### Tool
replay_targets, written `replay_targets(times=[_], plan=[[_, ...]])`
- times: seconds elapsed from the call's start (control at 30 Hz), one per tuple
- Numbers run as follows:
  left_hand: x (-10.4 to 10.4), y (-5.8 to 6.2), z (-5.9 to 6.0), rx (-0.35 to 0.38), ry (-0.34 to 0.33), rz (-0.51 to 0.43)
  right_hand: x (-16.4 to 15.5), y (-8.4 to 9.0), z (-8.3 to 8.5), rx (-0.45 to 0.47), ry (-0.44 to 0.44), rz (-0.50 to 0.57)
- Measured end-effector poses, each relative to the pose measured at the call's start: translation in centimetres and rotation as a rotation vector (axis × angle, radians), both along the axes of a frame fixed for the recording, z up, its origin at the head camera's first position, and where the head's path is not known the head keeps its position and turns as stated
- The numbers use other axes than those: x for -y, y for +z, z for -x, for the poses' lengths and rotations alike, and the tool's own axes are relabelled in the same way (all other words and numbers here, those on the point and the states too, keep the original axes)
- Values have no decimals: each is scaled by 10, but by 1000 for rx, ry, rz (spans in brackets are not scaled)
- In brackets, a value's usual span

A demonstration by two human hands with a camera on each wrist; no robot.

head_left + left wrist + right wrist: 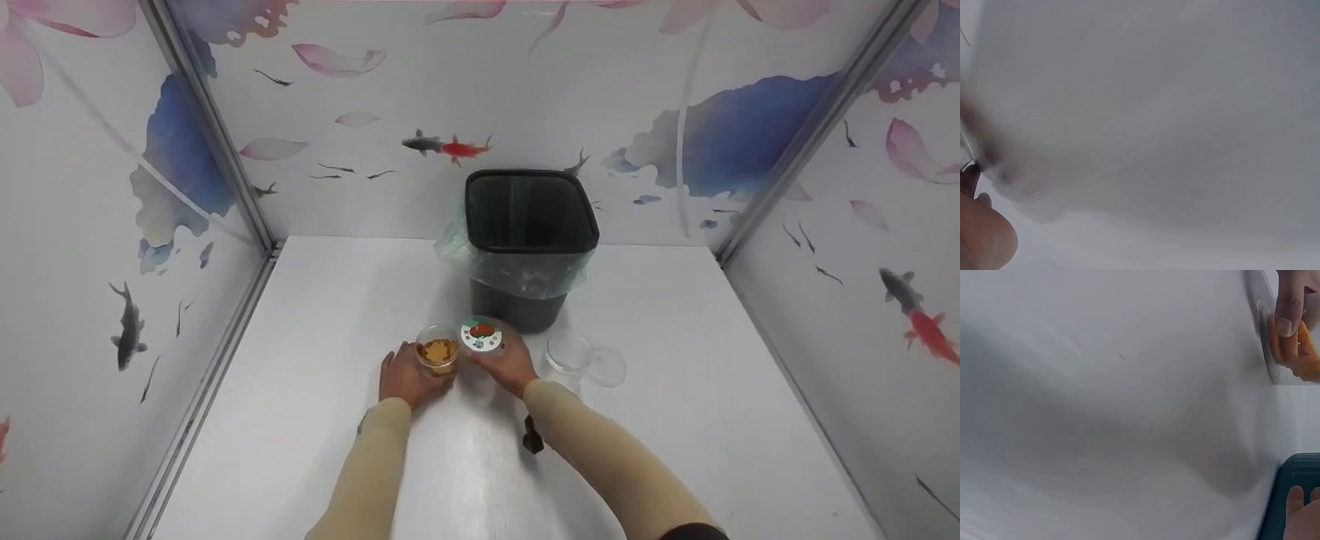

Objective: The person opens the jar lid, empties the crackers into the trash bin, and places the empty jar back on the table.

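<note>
White table (315,420) | left hand (401,377) holds 1 cup (438,355) | right hand (510,364) holds 1 lid (481,335)

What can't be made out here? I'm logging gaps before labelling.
- Left wrist view: blurred white; only part of the left hand shows.
- Head view: label on the round white lid too small.
- Right wrist view: clear cup of orange pieces cut off by the edge.
</note>
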State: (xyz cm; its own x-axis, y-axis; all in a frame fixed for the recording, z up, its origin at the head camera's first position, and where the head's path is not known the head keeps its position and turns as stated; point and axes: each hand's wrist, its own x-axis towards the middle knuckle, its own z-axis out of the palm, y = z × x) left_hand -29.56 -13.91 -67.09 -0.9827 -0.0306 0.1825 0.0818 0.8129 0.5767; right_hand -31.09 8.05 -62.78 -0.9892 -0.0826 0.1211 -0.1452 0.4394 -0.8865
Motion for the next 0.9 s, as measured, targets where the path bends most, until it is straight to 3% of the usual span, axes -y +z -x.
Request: replay_targets(times=[0.33,0.57,0.9], plan=[[0,1,-2,-1,-5,8,-11,-15,-5,20,-37,-68],[0,3,-2,3,-5,12,-15,-25,-7,14,-10,-101],[1,4,-2,1,-11,21,-16,-37,-7,-16,-18,-258]])
